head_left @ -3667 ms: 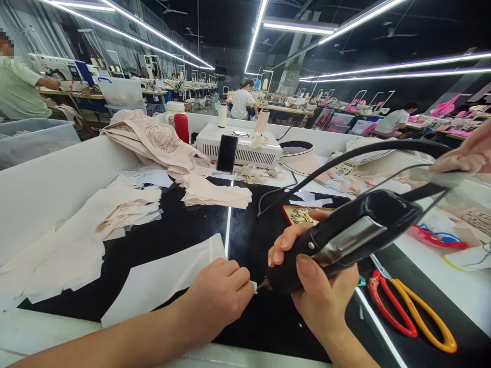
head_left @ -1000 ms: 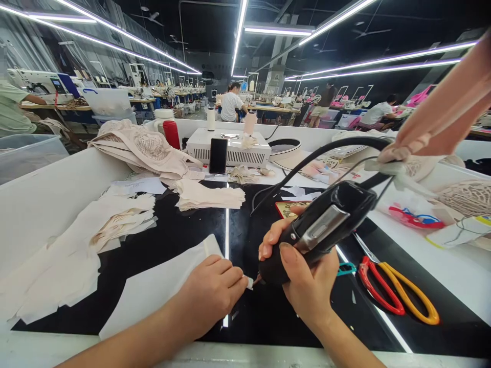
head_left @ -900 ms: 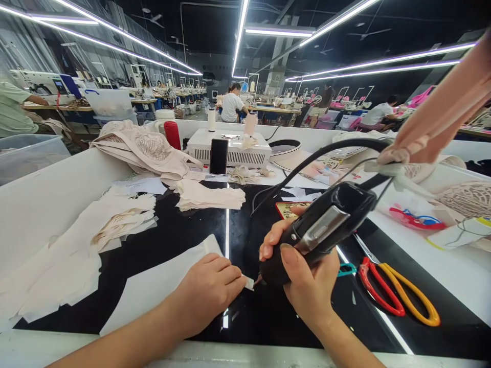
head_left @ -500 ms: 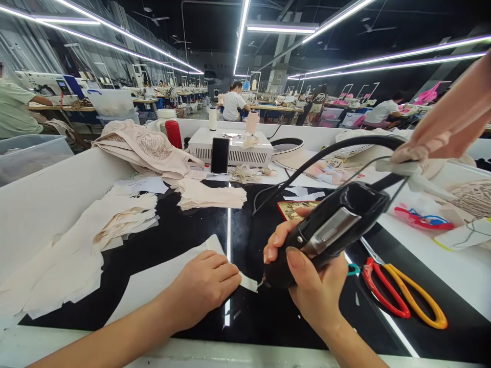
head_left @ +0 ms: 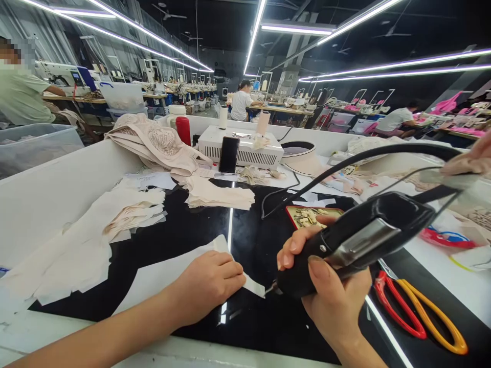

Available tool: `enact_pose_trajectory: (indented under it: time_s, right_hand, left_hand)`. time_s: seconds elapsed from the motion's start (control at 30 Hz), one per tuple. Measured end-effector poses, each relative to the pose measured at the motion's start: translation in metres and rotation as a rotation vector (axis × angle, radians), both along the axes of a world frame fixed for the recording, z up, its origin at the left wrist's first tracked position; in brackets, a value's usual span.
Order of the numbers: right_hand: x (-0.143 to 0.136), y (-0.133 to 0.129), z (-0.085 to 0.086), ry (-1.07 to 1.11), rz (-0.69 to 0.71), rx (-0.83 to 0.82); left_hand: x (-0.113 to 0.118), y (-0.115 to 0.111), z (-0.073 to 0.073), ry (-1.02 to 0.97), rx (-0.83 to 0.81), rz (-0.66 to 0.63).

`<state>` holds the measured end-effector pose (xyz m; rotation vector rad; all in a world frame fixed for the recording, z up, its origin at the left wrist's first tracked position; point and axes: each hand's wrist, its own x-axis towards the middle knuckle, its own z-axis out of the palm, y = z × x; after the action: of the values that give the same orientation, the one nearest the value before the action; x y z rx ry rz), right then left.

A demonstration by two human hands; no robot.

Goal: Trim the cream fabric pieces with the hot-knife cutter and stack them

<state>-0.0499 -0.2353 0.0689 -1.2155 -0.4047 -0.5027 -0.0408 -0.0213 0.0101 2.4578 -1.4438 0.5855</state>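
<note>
Pressed down on a white fabric piece (head_left: 164,271), my left hand (head_left: 213,281) has its fingers together and curled over a narrow folded strip. The strip's pointed end sticks out past my fingertips. My right hand (head_left: 330,286) is wrapped around a black corded hot knife (head_left: 353,240) with a metal switch plate, held at a slant. Its thin metal tip is at the strip's end, touching or nearly so. Both lie over a glossy black board (head_left: 261,322). Right of my right hand lie scissors (head_left: 420,309) with one red and one orange handle.
Cut pale fabric (head_left: 76,240) is piled at left, with a smaller stack (head_left: 218,194) at the back. A phone (head_left: 229,154) leans on a white vented box (head_left: 245,151). The tool's cable (head_left: 383,148) arches right towards another hand-like shape (head_left: 471,156). A tray (head_left: 312,217) holds small pieces.
The hot knife has tipped lower towards the right, its tip staying by the strip's end. My left hand keeps its place on the fabric. The whole view has shifted slightly.
</note>
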Motion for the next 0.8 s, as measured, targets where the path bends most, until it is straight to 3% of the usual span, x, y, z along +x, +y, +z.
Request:
enact_pose_trajectory:
  time_s: [0.3,0.5,0.8]
  right_hand:
    - [0.011,0.010,0.012,-0.033,-0.055,0.048]
    - [0.023,0.025,0.008,-0.023,-0.036,0.071]
    - [0.023,0.028,0.005,-0.027,-0.036,0.044]
  left_hand:
    - [-0.003,-0.003,-0.003,0.005,-0.029,0.002]
    - [-0.003,-0.007,-0.004,-0.008,-0.084,0.008]
    - [-0.003,-0.011,-0.009,-0.047,-0.127,0.022]
